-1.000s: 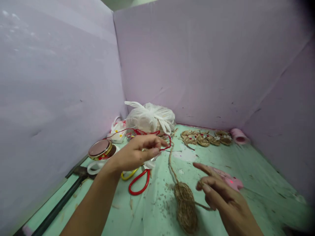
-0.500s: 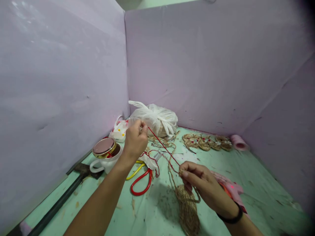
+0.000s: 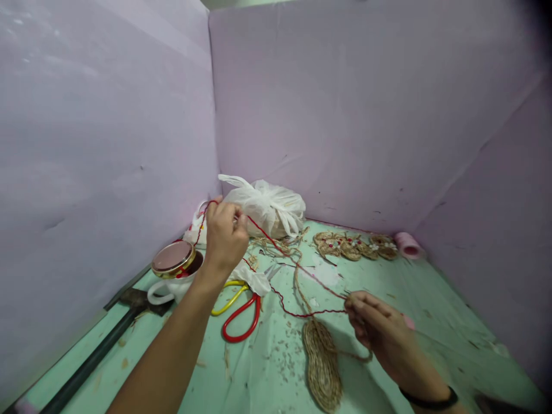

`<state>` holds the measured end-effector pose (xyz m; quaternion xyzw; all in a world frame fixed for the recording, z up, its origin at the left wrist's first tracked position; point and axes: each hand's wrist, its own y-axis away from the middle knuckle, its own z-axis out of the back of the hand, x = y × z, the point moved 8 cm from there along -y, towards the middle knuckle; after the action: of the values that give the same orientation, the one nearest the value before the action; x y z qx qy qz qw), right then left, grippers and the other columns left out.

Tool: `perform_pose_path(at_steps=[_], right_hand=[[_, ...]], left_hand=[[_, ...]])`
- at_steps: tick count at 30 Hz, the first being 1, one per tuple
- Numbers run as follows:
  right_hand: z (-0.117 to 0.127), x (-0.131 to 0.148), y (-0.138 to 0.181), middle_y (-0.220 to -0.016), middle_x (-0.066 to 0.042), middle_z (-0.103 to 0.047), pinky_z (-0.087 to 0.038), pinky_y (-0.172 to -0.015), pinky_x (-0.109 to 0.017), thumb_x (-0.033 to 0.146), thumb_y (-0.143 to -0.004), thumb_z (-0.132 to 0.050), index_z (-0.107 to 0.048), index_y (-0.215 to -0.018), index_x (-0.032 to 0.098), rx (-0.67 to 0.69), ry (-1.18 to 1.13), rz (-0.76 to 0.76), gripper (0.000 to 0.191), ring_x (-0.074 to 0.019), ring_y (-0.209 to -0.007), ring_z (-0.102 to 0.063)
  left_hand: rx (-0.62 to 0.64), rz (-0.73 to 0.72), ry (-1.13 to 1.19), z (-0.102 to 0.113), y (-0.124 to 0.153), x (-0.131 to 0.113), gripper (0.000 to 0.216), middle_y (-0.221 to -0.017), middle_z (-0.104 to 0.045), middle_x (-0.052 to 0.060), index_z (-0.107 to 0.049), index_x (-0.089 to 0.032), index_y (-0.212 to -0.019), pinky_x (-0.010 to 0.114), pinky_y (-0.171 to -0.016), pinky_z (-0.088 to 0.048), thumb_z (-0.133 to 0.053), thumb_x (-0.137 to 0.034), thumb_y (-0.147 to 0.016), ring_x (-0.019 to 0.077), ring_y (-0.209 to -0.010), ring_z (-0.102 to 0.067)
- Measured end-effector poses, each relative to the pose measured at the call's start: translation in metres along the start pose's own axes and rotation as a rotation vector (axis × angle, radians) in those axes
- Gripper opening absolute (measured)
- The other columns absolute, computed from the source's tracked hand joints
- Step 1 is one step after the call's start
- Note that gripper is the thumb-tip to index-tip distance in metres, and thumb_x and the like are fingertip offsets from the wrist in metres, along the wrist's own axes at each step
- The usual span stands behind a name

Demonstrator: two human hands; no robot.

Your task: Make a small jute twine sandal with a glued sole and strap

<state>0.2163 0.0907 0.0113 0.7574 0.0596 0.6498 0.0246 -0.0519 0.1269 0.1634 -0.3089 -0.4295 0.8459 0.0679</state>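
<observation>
Spread wider than half a second ago, left hand (image 3: 226, 233) and right hand (image 3: 379, 330) pinch red yarn (image 3: 267, 236) stretched between them. Below them lies a coiled jute sole (image 3: 322, 371); scissors (image 3: 257, 312) rest to its left, a knotted plastic bag (image 3: 269, 202) farther back.

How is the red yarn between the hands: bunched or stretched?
Stretched: one strand of red yarn runs nearly straight from left hand to right hand.

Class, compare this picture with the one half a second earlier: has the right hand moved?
Yes. Judged against the red scissor handle on the table, the right hand has shifted rightward, farther from it.
</observation>
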Motion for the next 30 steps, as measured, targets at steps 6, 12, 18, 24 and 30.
perform_pose_path(at_steps=[6, 12, 18, 24, 30], right_hand=[[-0.021, 0.022, 0.013, -0.089, -0.009, -0.061, -0.043, -0.068, -0.033, 0.038, -0.074, -0.056, -0.057, -0.063, 0.019, 0.007, 0.598, 0.255, 0.022, -0.0227, -0.083, -0.056], [-0.03, 0.054, 0.031, -0.117, -0.01, -0.053, -0.038, -0.08, -0.032, 0.033, -0.08, -0.05, -0.056, -0.061, 0.019, 0.035, 0.436, 0.39, 0.025, -0.0257, -0.114, -0.041], [-0.063, 0.021, 0.029, -0.055, 0.001, -0.049, -0.025, -0.038, -0.017, 0.035, -0.074, -0.059, -0.057, -0.069, 0.015, 0.382, -0.011, 0.105, 0.021, -0.006, -0.042, -0.039], [-0.024, 0.003, 0.023, -0.049, 0.004, -0.043, -0.021, -0.032, -0.014, 0.032, -0.067, -0.065, -0.058, -0.062, 0.014, 0.2, -0.3, 0.003, 0.02, -0.0034, -0.038, -0.031], [-0.008, -0.014, 0.023, -0.056, 0.0, -0.051, -0.024, -0.03, -0.013, 0.03, -0.064, -0.067, -0.059, -0.06, 0.012, 0.083, -0.325, -0.107, 0.02, -0.0022, -0.038, -0.033]], left_hand=[[0.813, -0.022, 1.028, -0.03, 0.031, -0.059, 0.01, -0.087, -0.063, 0.008, -0.049, -0.018, -0.065, 0.04, -0.095, -0.03, -0.048, -0.022, -0.074, 0.0245, -0.11, -0.045], [1.25, 0.269, 1.525, -0.051, 0.066, -0.082, 0.005, -0.072, -0.065, 0.012, -0.047, -0.016, -0.063, 0.047, -0.087, -0.035, -0.049, -0.019, -0.067, 0.0312, -0.094, -0.057], [1.227, 0.506, 1.672, -0.068, 0.075, -0.084, 0.008, -0.063, -0.061, 0.011, -0.044, -0.015, -0.056, 0.042, -0.071, -0.042, -0.049, -0.02, -0.061, 0.0294, -0.076, -0.06], [0.596, 0.681, 1.497, -0.058, 0.026, -0.011, 0.01, -0.05, -0.039, -0.002, -0.045, -0.017, -0.055, 0.033, -0.06, -0.046, -0.049, -0.021, -0.063, 0.015, -0.055, -0.051], [0.167, 0.598, 0.958, -0.042, 0.006, 0.048, 0.013, -0.048, -0.036, -0.003, -0.042, -0.022, -0.05, 0.034, -0.059, -0.047, -0.047, -0.019, -0.062, 0.0133, -0.048, -0.044]])
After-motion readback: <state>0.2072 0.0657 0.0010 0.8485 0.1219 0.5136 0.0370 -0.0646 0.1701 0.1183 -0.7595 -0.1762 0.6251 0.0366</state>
